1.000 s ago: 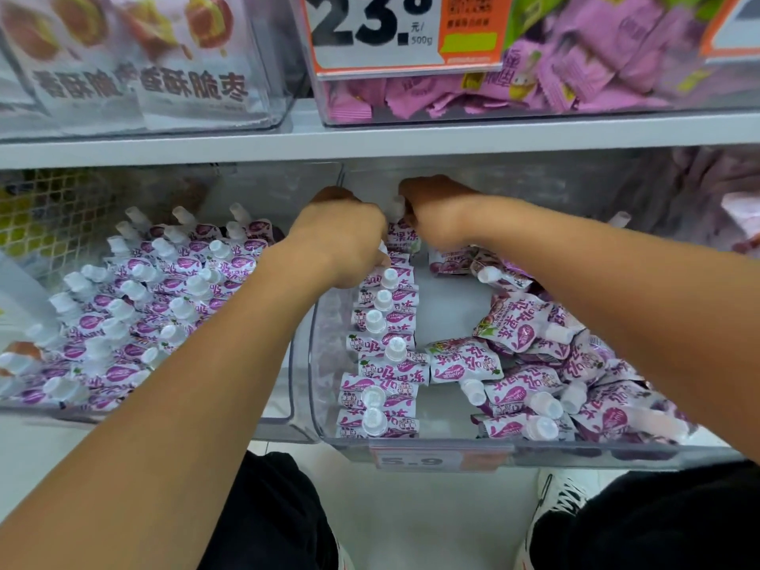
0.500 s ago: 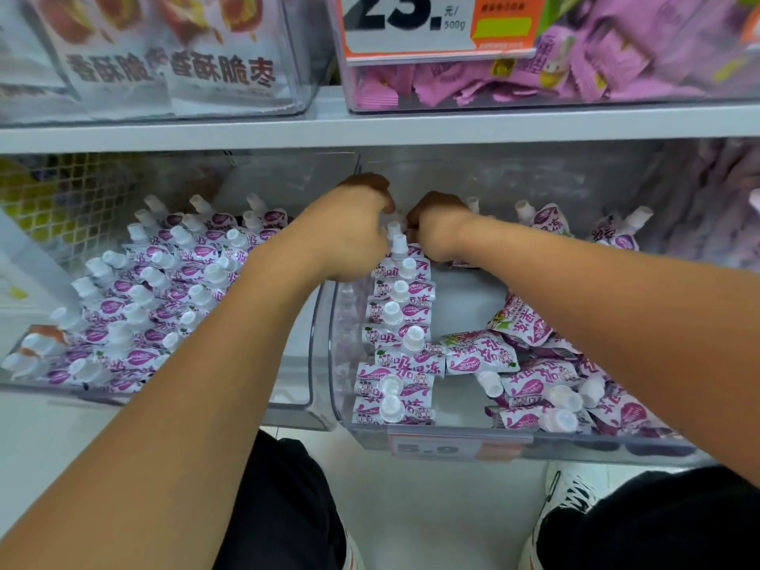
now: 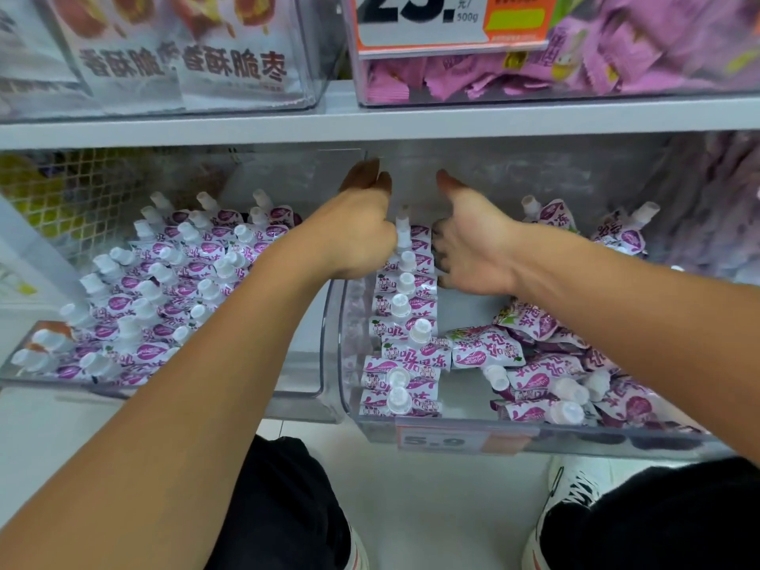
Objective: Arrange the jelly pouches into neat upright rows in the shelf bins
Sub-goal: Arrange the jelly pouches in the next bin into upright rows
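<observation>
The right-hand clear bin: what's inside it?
Inside the bin: one upright pouch row between left hand and right hand, plus a loose pile. Arms hide some.
</observation>
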### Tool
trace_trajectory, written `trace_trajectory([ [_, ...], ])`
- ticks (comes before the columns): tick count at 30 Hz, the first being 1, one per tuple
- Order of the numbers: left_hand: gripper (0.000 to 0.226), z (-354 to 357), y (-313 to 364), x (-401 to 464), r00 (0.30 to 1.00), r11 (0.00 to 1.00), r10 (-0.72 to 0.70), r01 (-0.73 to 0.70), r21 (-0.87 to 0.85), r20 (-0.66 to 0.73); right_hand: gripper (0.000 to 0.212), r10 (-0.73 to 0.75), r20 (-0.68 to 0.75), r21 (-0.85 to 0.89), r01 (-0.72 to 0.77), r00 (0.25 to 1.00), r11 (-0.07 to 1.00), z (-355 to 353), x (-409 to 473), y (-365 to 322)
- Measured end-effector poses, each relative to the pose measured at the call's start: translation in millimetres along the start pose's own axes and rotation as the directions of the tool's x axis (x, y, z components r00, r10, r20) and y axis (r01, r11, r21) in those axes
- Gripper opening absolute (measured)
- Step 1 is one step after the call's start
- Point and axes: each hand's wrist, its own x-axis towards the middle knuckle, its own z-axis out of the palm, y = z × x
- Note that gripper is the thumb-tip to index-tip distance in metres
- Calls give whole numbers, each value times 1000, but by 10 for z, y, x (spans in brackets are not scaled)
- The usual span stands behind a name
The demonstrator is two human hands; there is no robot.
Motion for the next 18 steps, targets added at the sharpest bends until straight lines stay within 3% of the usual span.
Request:
trace_trajectory([
  [2, 67, 12, 4, 4, 1000, 999, -8, 9, 37, -17, 75, 58, 6, -28, -58, 998, 998, -68, -78, 77],
  [4, 67, 24, 12, -2, 999, 999, -13, 14, 52, -30, 73, 111, 90, -23, -109, 990, 994, 63, -211, 160],
  [6, 66, 24, 40, -8, 999, 998, -4, 6, 58, -34, 80, 122, 149, 52, -131, 981, 990, 158, -258, 244],
  [9, 64, 6, 51, 15, 999, 996, 7, -3, 86, -45, 79, 88, 128, 155, -108, 988, 982, 158, -357, 254],
  [15, 59, 5, 27, 33, 998, 991, 26, -19, 136, -53, 83, 233, 248, -59, -225, 940, 973, -39, -535, 223],
  [18, 58, 9, 38, 27, 998, 991, 32, -25, 132, -51, 96, 260, 259, -41, -258, 930, 965, 80, -594, 183],
])
